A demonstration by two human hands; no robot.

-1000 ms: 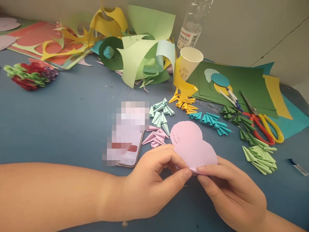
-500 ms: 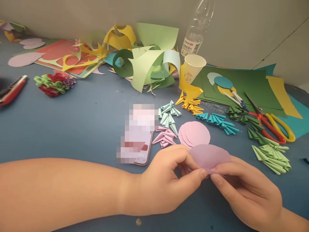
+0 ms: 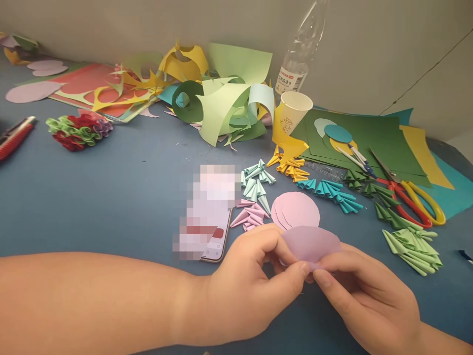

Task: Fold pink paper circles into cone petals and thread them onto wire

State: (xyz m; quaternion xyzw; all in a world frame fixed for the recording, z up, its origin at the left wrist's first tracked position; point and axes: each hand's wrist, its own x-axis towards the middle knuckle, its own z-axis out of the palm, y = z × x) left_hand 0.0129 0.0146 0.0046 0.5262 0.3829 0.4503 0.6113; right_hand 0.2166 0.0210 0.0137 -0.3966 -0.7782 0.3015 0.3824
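A light purple paper circle [image 3: 312, 242] is pinched between both my hands, its near edge curling at the fingertips. My left hand [image 3: 260, 276] grips it at the left with thumb and bent fingers. From the right, my right hand [image 3: 369, 291] presses the same edge between thumb and index finger. Just beyond lies a stack of pink paper circles [image 3: 295, 209]. Small rolled paper cones lie in groups around it: pink cones [image 3: 251, 215], mint cones [image 3: 256, 182], yellow cones [image 3: 291, 167], blue cones [image 3: 332, 192], dark green cones [image 3: 388, 202] and light green cones [image 3: 414, 249].
A phone [image 3: 216, 241], partly blurred out, lies left of the cones. Scissors [image 3: 410, 192] rest at the right on green paper sheets [image 3: 388, 133]. A paper cup [image 3: 295, 108], a bottle [image 3: 295, 64] and paper scraps [image 3: 225, 106] stand behind. A paper flower cluster [image 3: 79, 130] and a red-handled cutter [image 3: 16, 138] sit left.
The view has shifted slightly, so most things sit a little lower and further left. Both hands still pinch the purple circle, with its near edge curled slightly between the fingertips.
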